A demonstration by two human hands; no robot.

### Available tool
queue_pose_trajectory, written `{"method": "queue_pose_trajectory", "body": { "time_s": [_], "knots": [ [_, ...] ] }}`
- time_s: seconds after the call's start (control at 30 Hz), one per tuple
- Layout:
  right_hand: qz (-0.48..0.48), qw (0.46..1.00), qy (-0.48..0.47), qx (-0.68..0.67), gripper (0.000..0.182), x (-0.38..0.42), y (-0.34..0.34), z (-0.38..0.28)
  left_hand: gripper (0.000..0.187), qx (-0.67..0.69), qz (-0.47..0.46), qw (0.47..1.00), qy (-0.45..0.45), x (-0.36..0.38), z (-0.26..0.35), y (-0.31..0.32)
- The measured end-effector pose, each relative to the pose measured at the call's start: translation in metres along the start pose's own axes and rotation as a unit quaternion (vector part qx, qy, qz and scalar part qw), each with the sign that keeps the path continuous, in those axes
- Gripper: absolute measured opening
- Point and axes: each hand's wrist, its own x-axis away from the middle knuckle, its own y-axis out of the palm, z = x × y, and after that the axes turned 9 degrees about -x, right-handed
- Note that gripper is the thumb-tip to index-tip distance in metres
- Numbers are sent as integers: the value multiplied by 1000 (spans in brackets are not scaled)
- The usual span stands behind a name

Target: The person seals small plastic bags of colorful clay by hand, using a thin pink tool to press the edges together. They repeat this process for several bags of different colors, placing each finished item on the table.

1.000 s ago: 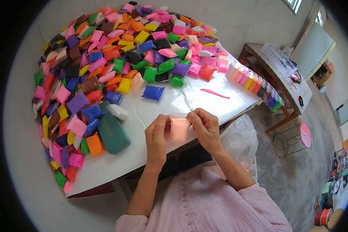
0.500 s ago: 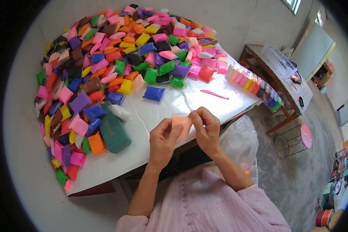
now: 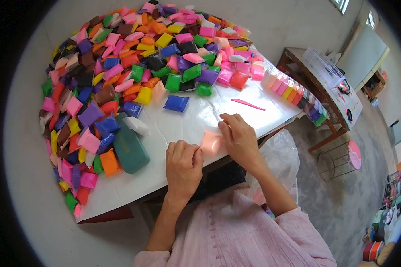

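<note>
Currently, the peach packet [image 3: 210, 143] lies at the near edge of the worktop [image 3: 158, 171], between the two hands. The left hand [image 3: 183, 167] is loosely curled beside it; whether its grip pinches anything is hidden. The right hand [image 3: 240, 138] has bent fingers and its thumb close to the packet's right side, but I cannot tell if it touches or holds it. The packet looks filled and flat, though its seal is too small to judge. Beyond, a blue packet [image 3: 176, 103] and a pink tool [image 3: 248, 104] lie apart. Many packets remain loose in a heap [image 3: 120, 66], while a multicoloured row [image 3: 294, 95] sits lined up in clear wrap.
</note>
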Motion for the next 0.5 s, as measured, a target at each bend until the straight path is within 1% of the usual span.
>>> {"method": "queue_pose_trajectory", "body": {
  "time_s": [0.07, 0.1, 0.2, 0.23, 0.4, 0.5],
  "knots": [
    [-15, 1000, 23, 1, 18, 9, -19, -10, 4, -20, 4, 1000, 5, 0, 1, 1],
    [-10, 1000, -13, 2, 19, 16, -23, -9, 4, -30, 7, 999, 10, 0, 2, 2],
    [-44, 994, -70, 68, 20, 38, -33, -28, 5, -52, 13, 998, 25, 1, 3, 3],
    [-44, 991, -76, 97, 25, 41, -31, -33, 5, -57, 15, 998, 30, 1, 4, 3],
    [-28, 989, -111, 89, 20, 42, -13, -21, 7, -46, -14, 997, 55, -1, 6, -1],
    [-39, 988, -124, 89, 17, 40, -13, -18, 9, -35, -15, 997, 66, -3, 1, 2]
  ]
}}
